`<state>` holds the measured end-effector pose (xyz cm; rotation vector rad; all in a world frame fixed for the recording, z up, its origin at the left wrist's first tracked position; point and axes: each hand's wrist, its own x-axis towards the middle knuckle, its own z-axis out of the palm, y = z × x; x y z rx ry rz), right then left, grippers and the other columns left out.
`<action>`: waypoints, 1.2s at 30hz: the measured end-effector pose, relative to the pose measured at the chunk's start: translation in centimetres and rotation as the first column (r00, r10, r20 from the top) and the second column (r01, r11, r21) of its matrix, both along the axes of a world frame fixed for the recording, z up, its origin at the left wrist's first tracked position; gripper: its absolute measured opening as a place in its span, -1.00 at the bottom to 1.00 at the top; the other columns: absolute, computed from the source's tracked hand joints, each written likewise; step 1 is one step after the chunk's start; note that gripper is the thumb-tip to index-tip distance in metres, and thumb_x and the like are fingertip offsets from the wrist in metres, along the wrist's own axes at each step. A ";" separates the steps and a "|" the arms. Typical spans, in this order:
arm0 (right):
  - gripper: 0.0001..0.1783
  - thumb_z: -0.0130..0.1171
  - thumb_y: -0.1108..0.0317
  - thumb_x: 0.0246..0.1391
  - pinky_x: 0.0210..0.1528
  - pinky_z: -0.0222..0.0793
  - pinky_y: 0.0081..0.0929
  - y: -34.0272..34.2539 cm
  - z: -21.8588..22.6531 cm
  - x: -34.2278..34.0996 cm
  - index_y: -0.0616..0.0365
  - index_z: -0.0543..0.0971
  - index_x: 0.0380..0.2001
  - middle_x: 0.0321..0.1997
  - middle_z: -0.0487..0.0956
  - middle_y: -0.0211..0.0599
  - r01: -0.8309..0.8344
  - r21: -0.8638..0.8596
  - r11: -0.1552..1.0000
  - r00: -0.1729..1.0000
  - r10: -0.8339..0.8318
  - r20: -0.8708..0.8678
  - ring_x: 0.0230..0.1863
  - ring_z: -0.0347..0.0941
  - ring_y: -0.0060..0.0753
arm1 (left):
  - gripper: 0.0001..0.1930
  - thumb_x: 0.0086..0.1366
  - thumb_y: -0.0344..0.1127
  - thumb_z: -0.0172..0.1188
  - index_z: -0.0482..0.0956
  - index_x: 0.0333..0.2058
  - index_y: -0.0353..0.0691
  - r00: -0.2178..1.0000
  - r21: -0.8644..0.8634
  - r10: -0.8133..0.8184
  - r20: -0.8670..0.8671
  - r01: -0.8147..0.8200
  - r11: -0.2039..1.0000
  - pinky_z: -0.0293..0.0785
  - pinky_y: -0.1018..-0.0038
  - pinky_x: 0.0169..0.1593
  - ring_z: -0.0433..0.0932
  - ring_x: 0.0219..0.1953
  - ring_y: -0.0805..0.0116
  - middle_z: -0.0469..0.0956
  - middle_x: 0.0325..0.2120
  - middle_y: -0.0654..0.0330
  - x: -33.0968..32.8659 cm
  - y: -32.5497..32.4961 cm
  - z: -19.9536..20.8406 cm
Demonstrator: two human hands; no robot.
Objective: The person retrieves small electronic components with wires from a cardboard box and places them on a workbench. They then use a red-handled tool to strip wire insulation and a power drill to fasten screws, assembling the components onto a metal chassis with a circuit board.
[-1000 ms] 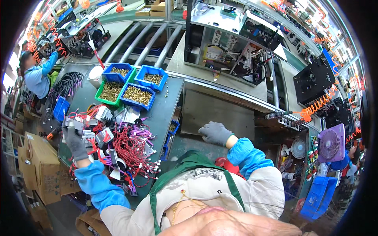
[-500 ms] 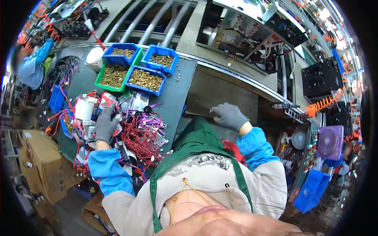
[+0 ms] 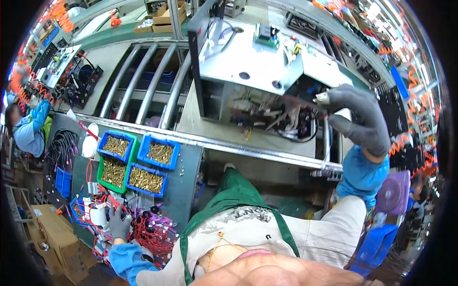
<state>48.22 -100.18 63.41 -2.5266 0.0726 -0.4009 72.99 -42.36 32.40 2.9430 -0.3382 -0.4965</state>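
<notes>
The gloved right hand is raised at about 2 to 3 o'clock, digits pointing towards 9 and parted, beside the metal chassis at 1 o'clock; whether its grip has the small pale piece at a fingertip, I cannot tell. The gloved left hand lies at 8, fingers towards 12, between a white cylinder and red wires on the bench; its grip is unclear.
</notes>
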 end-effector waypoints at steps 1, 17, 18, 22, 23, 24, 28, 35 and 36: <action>-0.66 0.26 0.48 -0.12 -0.29 0.39 -0.52 -3.5 1.0 2.2 0.21 0.57 -0.18 -0.33 0.60 -0.25 -0.144 -0.195 0.970 0.987 0.155 0.044 -0.33 0.50 -0.48 | -0.37 -0.04 -0.15 0.28 0.41 0.08 -0.08 0.998 0.026 0.064 0.008 -0.064 0.998 0.26 0.23 0.18 0.24 0.17 -0.11 0.12 0.22 -0.12 -0.7 0.6 0.0; -0.08 0.33 0.27 -0.39 -0.09 0.40 -0.16 -17.6 -9.4 34.1 0.20 0.25 0.17 -0.16 0.54 0.03 -0.168 -0.438 0.883 0.922 -0.017 -0.388 -0.11 0.47 0.05 | -0.59 0.06 -0.18 0.23 0.48 -0.12 -0.23 0.973 -0.279 0.227 0.040 -0.207 0.938 0.31 0.25 0.04 0.39 -0.06 0.05 0.47 -0.16 0.04 -7.8 -13.8 -2.7; -0.17 0.35 0.24 -0.35 -0.11 0.41 -0.17 -17.1 -8.8 34.1 0.21 0.31 0.09 -0.16 0.52 0.02 -0.173 -0.454 0.874 0.913 -0.030 -0.406 -0.11 0.47 0.03 | -0.59 0.06 -0.17 0.23 0.49 -0.13 -0.23 0.972 -0.291 0.234 0.023 -0.218 0.932 0.32 0.25 0.03 0.40 -0.07 0.06 0.47 -0.17 0.06 -8.2 -14.1 -3.2; -0.47 0.28 0.29 -0.26 -0.12 0.40 -0.19 -19.3 -10.8 34.0 0.07 0.48 -0.09 -0.16 0.50 -0.11 -0.308 -0.472 0.826 0.906 0.104 -0.410 -0.12 0.46 -0.02 | -0.56 0.08 -0.11 0.23 0.49 -0.09 -0.20 0.942 -0.166 0.304 -0.139 -0.325 0.931 0.35 0.21 -0.03 0.43 -0.12 0.03 0.46 -0.17 0.02 -6.3 -17.3 -2.0; -0.49 0.26 0.29 -0.28 -0.13 0.40 -0.20 -19.2 -11.2 33.8 0.04 0.50 -0.11 -0.17 0.50 -0.12 -0.317 -0.444 0.838 0.900 0.118 -0.419 -0.11 0.46 -0.03 | -0.56 0.09 -0.10 0.23 0.49 -0.09 -0.19 0.923 -0.084 0.337 -0.183 -0.356 0.931 0.36 0.20 -0.03 0.44 -0.12 0.02 0.46 -0.16 0.00 -5.4 -18.0 -1.4; -0.51 0.25 0.30 -0.29 -0.13 0.40 -0.22 -19.1 -10.8 33.6 0.01 0.52 -0.14 -0.17 0.51 -0.13 -0.321 -0.426 0.846 0.896 0.126 -0.425 -0.10 0.46 -0.03 | -0.56 0.10 -0.06 0.19 0.51 -0.09 -0.16 0.936 -0.021 0.326 -0.132 -0.331 0.943 0.37 0.19 -0.05 0.46 -0.13 0.00 0.49 -0.19 -0.04 -4.5 -18.7 -1.3; -0.63 0.20 0.31 -0.28 -0.14 0.38 -0.23 -18.5 -9.4 33.1 -0.01 0.58 -0.26 -0.23 0.49 -0.15 -0.486 -0.377 0.788 0.844 0.311 -0.438 -0.14 0.45 -0.05 | -0.53 0.10 0.04 0.10 0.55 -0.12 -0.16 0.924 0.149 0.329 -0.193 -0.304 0.941 0.40 0.18 -0.06 0.51 -0.12 -0.01 0.57 -0.26 -0.07 -0.8 -19.1 0.0; -0.80 0.14 0.32 0.02 -0.34 0.42 -0.36 -27.4 -12.3 35.3 0.21 0.53 -0.31 -0.40 0.54 -0.29 0.470 0.577 0.668 0.871 -0.244 -0.427 -0.46 0.45 -0.33 | -0.53 0.15 0.03 0.06 0.56 -0.13 -0.24 0.872 -0.048 0.278 -0.403 -0.324 0.945 0.43 0.24 -0.05 0.54 -0.12 0.00 0.57 -0.22 -0.05 3.1 -17.8 -2.0; -0.73 0.17 0.26 0.07 -0.38 0.40 -0.37 -28.8 -13.7 36.3 0.27 0.51 -0.31 -0.45 0.54 -0.31 0.550 0.570 0.610 0.825 -0.294 -0.482 -0.51 0.42 -0.37 | -0.55 0.16 -0.01 0.10 0.56 -0.14 -0.24 0.922 -0.079 0.238 -0.305 -0.274 0.959 0.42 0.25 -0.05 0.54 -0.12 0.01 0.57 -0.21 -0.05 3.5 -20.5 1.5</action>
